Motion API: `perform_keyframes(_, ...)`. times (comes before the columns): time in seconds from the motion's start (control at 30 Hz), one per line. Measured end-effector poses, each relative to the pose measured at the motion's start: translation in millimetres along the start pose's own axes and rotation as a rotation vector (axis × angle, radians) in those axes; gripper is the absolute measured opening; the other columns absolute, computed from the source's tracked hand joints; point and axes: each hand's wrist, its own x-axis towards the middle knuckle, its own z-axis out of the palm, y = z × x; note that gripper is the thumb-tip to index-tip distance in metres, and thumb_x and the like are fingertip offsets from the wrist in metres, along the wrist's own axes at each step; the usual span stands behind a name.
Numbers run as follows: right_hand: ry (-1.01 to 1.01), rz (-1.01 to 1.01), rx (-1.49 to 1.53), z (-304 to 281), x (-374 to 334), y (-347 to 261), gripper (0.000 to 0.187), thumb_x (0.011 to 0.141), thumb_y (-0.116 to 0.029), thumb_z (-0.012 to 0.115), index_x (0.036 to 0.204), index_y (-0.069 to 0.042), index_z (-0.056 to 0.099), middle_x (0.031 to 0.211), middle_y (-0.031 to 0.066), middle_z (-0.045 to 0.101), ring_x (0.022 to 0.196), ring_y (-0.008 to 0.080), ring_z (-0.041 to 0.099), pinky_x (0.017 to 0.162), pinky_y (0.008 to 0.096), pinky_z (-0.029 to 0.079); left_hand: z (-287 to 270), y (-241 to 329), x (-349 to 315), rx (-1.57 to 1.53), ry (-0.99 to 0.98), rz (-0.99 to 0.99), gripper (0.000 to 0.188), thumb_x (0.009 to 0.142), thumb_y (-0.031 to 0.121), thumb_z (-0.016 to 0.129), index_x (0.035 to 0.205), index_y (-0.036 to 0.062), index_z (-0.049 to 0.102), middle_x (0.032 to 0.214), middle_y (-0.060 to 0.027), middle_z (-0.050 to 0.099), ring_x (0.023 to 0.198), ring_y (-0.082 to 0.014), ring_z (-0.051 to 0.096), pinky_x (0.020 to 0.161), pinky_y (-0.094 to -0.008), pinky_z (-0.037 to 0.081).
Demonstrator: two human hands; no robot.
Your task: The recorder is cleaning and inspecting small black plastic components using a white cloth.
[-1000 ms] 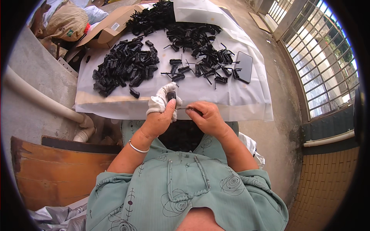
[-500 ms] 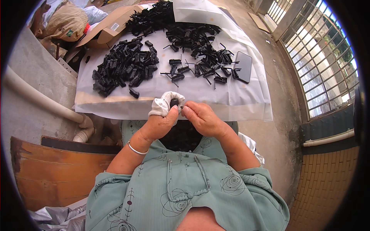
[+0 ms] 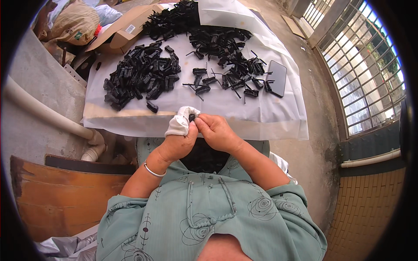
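Observation:
My left hand (image 3: pixel 177 141), its fingers wrapped in white cloth, and my right hand (image 3: pixel 216 132) meet at the near edge of the white-covered table (image 3: pixel 226 117). Between their fingertips they pinch a small black plastic part (image 3: pixel 192 117). On the sheet beyond lies a heap of assembled black parts (image 3: pixel 141 78) to the left. Loose black clips and pins (image 3: pixel 230 71) are scattered to the right.
A dark phone (image 3: pixel 277 78) lies at the table's right side. A cardboard box (image 3: pixel 119 37) and a further black pile (image 3: pixel 174 19) sit at the far end. A white pipe (image 3: pixel 48 115) runs along the left wall, with a wooden board (image 3: pixel 56 195) below it. A barred window (image 3: pixel 361 65) is on the right.
My right hand has closed in against the left one, and both have lifted slightly toward the table edge, pressing the black part between the fingertips.

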Motion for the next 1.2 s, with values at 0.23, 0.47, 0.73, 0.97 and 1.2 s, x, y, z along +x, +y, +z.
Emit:
perform_keyframes(0.23,0.172,-0.109,-0.520,-16.7,30.9,13.6,0.020,0.088,-0.021,0.056,0.082,-0.001,0.056,0.072,0.0117,0.059,0.059,0.0263,0.056,0.057,0.0343,0.045,-49.1,-14.1,44.9,0.483,0.142,0.119,0.055,0.083,0.009,0.055,0.133,-0.0023,0.036,0.126,-0.0236,0.045,0.121,-0.0375,0.039,0.103,-0.0373,0.031)
perform_keyframes(0.47,0.289,-0.162,-0.851,-18.3,36.8,41.2,0.015,0.082,-0.016,0.058,0.077,-0.004,0.051,0.072,0.0122,0.058,0.063,0.0320,0.058,0.055,0.0404,0.047,-60.3,-21.6,38.1,0.523,0.216,-0.018,0.036,0.080,0.009,0.059,0.115,-0.0008,0.054,0.113,-0.0188,0.057,0.106,-0.0317,0.053,0.091,-0.0366,0.043)
perform_keyframes(0.73,0.099,-0.476,-0.879,-15.3,-0.8,1.4,0.013,0.073,-0.006,0.059,0.071,-0.007,0.046,0.064,0.0073,0.049,0.055,0.0273,0.053,0.049,0.0371,0.044,-3.2,-17.1,24.5,0.262,0.042,-0.170,0.031,0.082,0.015,0.059,0.108,-0.0016,0.055,0.097,-0.0182,0.060,0.090,-0.0313,0.059,0.082,-0.0357,0.047)
perform_keyframes(0.97,0.227,-0.519,-0.882,-19.3,-4.3,4.9,0.014,0.073,-0.004,0.058,0.071,-0.007,0.045,0.063,0.0078,0.047,0.053,0.0263,0.051,0.048,0.0360,0.043,6.6,-25.5,30.1,0.009,-0.001,-0.300,0.034,0.083,0.014,0.060,0.112,-0.0019,0.052,0.093,-0.0135,0.059,0.070,-0.0186,0.058,0.067,-0.0309,0.050)
perform_keyframes(1.2,0.243,-0.545,-0.823,-21.9,-7.5,2.1,0.011,0.073,-0.002,0.058,0.073,-0.006,0.047,0.063,0.0076,0.045,0.053,0.0258,0.050,0.048,0.0354,0.042,6.5,-21.2,30.3,-0.221,-0.043,-0.386,0.032,0.087,0.013,0.056,0.116,0.0000,0.052,0.090,-0.0078,0.056,0.063,-0.0109,0.055,0.055,-0.0245,0.050)
